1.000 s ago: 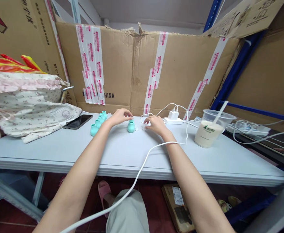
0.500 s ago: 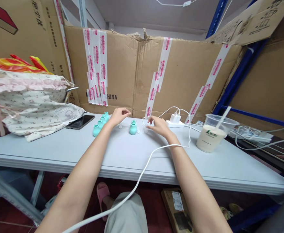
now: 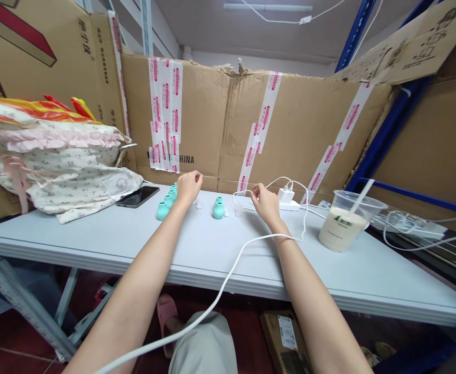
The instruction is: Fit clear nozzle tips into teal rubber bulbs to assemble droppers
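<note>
My left hand [image 3: 189,188] is above the back of the desk, its thumb and fingertips pressed together; whatever is between them is too small to make out. Beside it stands a row of small turquoise vases [image 3: 163,210], partly covered by my wrist. A small clear-white piece [image 3: 198,204] lies just below its fingertips. My right hand [image 3: 265,203] hovers near the white cable, fingers curled downward, their tips partly hidden. Between the hands are a turquoise vase [image 3: 218,210] with another behind it, a small white piece [image 3: 226,212] and a clear one [image 3: 238,211].
A white cable [image 3: 235,259] crosses the desk [image 3: 228,244] and passes over my right forearm. A charger on a power strip [image 3: 286,196] stands behind; a drink cup [image 3: 340,228] is right. A phone [image 3: 139,196] and floral bag [image 3: 72,171] lie left, cardboard [image 3: 200,114] behind.
The fingers of my left hand have closed together. My right hand has moved right, away from the small clear piece, and its fingers have curled more. The view has shifted slightly.
</note>
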